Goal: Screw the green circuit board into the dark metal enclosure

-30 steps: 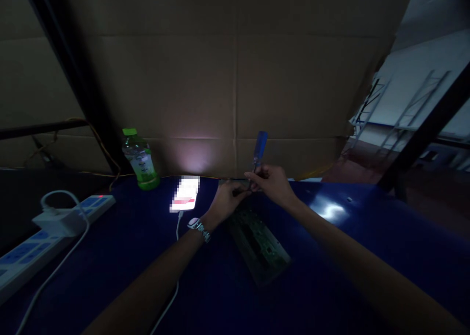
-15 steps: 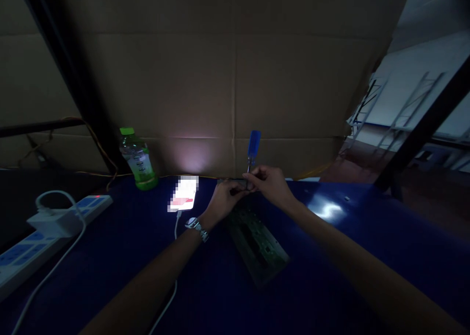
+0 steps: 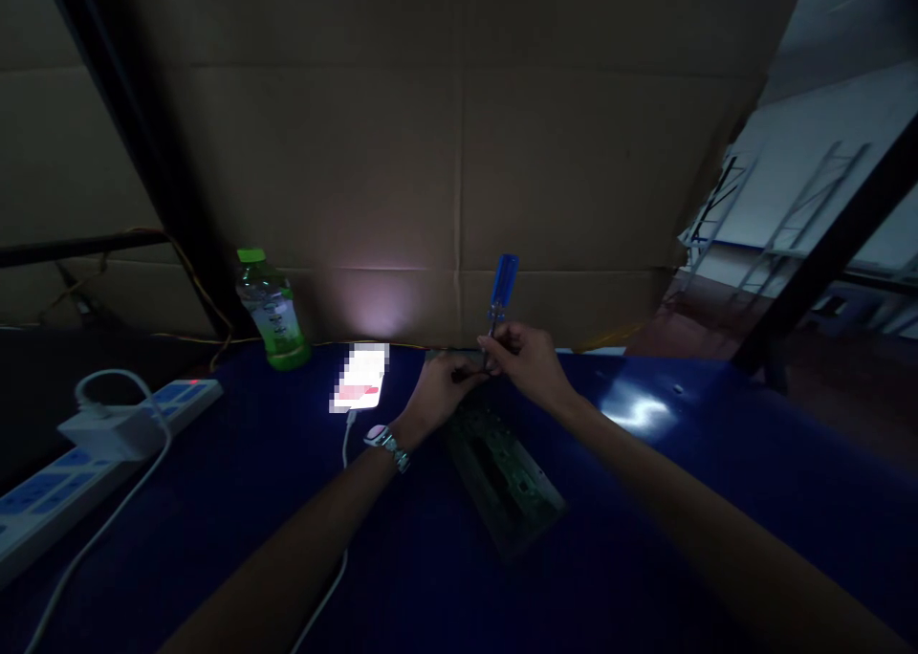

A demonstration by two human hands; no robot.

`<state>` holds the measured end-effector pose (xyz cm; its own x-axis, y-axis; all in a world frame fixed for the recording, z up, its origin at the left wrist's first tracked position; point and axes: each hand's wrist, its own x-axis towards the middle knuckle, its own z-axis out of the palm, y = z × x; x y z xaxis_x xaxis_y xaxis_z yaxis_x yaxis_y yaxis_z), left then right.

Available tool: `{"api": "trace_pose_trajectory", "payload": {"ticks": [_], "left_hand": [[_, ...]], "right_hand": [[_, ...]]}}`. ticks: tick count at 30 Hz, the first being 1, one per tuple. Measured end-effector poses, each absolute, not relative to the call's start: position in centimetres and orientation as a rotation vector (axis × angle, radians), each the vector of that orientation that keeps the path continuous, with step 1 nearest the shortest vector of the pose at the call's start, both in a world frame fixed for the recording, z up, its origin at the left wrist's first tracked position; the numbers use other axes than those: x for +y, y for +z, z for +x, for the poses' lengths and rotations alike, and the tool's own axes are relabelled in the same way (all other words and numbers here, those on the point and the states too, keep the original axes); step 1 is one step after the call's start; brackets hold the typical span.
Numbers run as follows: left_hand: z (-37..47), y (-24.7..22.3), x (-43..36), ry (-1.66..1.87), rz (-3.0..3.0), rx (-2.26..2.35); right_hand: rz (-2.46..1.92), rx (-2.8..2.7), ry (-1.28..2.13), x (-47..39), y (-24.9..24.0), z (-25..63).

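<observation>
A screwdriver (image 3: 504, 283) with a blue handle stands nearly upright, handle on top and leaning a little to the right. My right hand (image 3: 527, 359) pinches its metal shaft between thumb and fingers. Close beside it, my left hand (image 3: 443, 386) has its fingers drawn together at the lower end of the shaft; what they hold, if anything, is hidden. Under both hands a green circuit board (image 3: 506, 477) lies at a slant on the blue table. Its far end is covered by my hands, and the screwdriver's tip cannot be seen.
A lit phone (image 3: 362, 377) with a white cable lies left of my hands. Behind it stands a bottle with a green cap (image 3: 274, 315). A white power strip (image 3: 154, 425) sits at the far left. Brown cardboard (image 3: 574, 157) rises behind the blue table (image 3: 645, 539).
The screwdriver's handle has tipped slightly to the right and turned a little. Both hands stay in nearly the same place, and the board has not moved.
</observation>
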<state>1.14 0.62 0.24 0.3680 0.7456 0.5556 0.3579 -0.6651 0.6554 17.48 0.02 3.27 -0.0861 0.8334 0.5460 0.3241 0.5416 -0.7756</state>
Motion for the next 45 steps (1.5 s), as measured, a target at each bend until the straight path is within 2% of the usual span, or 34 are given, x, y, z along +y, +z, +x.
{"api": "trace_pose_trajectory", "payload": {"ticks": [6,13,21,27,34,40,45], "left_hand": [[0.9,0.5,0.9,1.096,2.28,0.816],[1.5,0.2,0.6,1.28,2.151,0.936],[0.6,0.4,0.9,1.031,2.219,0.81],[1.0,0.3,0.6,1.192,2.161,0.925],[0.6,0.2,0.9,1.031,2.238,0.818],[0.9,0.0,0.6,1.143,2.187,0.917],[0.1,0.6,0.6,1.024,2.21,0.837]], "right_hand": [[-0.94,-1.815,0.667,-0.2,4.0,17.7],[-1.02,-1.66,0.578,0.1,3.4,17.5],[-0.952,-1.857,0.687,-0.3,4.3,17.8],[-1.042,-1.733,0.597,0.0,3.6,17.8],[-0.943,-1.901,0.605,-0.3,3.9,17.8],[-1.02,-1.861,0.547,0.0,3.0,17.7],[-1.048,-1.855,0.532,-0.3,2.7,17.7]]}}
